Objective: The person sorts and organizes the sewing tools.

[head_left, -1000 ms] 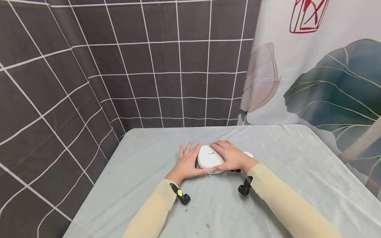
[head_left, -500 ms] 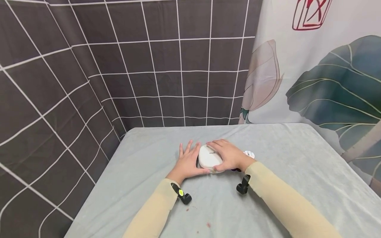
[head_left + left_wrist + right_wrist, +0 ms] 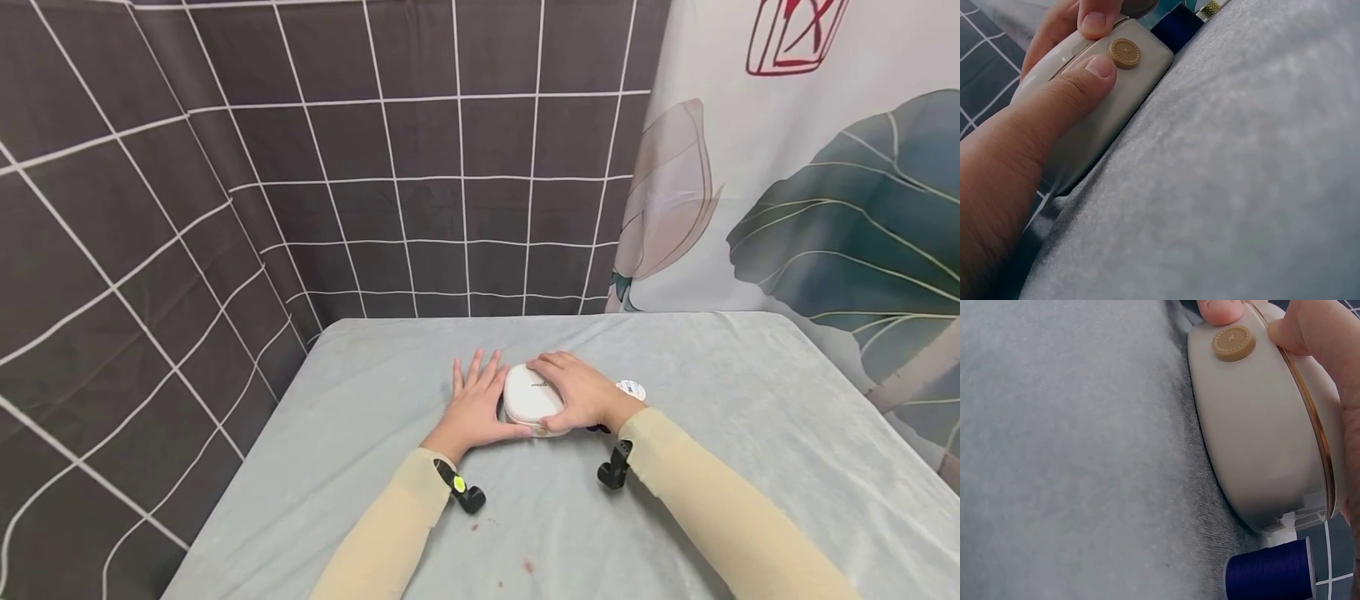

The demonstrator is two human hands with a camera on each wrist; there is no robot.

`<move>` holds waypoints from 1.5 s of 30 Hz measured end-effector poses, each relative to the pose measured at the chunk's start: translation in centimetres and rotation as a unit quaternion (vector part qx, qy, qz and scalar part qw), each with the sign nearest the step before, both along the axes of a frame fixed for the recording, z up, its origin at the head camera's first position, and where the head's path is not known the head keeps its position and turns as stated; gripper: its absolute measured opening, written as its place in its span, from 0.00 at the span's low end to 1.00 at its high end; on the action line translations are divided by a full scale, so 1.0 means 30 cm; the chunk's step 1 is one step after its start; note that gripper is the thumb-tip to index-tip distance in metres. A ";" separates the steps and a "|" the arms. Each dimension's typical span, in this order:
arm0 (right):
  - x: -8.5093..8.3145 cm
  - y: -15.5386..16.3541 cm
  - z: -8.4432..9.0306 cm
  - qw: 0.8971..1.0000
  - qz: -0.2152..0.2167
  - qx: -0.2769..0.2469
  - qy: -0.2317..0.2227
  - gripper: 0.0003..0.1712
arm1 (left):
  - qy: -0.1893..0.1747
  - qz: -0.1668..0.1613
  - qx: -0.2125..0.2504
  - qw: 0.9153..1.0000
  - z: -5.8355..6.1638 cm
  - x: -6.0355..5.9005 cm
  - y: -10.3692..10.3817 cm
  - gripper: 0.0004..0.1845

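A white rounded case (image 3: 529, 395) with a gold round button (image 3: 1125, 53) on its front lies on the grey cloth. My left hand (image 3: 472, 406) lies flat beside the case on its left, fingers spread on the cloth. Its thumb (image 3: 1079, 81) presses the front just below the button. My right hand (image 3: 579, 392) covers the case's top, fingers curved over the lid. Its thumb (image 3: 1310, 328) sits on the gold seam next to the button (image 3: 1233, 342). The case is closed.
A dark blue thread spool (image 3: 1269, 572) lies close behind the case on the right, its white end (image 3: 631, 388) showing by my right wrist. The grey-covered table (image 3: 750, 433) ends at hanging cloths behind and on the left.
Both hands and the case stay almost where they were. Only the head view has shifted slightly.
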State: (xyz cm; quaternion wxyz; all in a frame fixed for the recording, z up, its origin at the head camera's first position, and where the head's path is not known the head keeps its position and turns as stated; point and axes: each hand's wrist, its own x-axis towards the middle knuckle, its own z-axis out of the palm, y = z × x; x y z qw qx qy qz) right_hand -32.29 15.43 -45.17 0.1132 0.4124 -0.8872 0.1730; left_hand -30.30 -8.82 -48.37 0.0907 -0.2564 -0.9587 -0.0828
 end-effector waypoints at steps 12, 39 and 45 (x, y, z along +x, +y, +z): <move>0.016 0.010 0.051 0.998 -0.020 0.027 -0.049 0.51 | -0.003 -0.001 -0.004 1.000 0.001 -0.001 0.002 0.67; -0.025 0.062 0.120 0.997 -0.006 -0.077 -0.006 0.64 | 0.011 -0.004 0.009 1.000 -0.006 -0.004 -0.006 0.63; -0.045 0.079 0.126 0.992 -0.057 -0.112 -0.019 0.63 | 0.015 -0.002 0.006 1.000 -0.012 -0.004 -0.005 0.63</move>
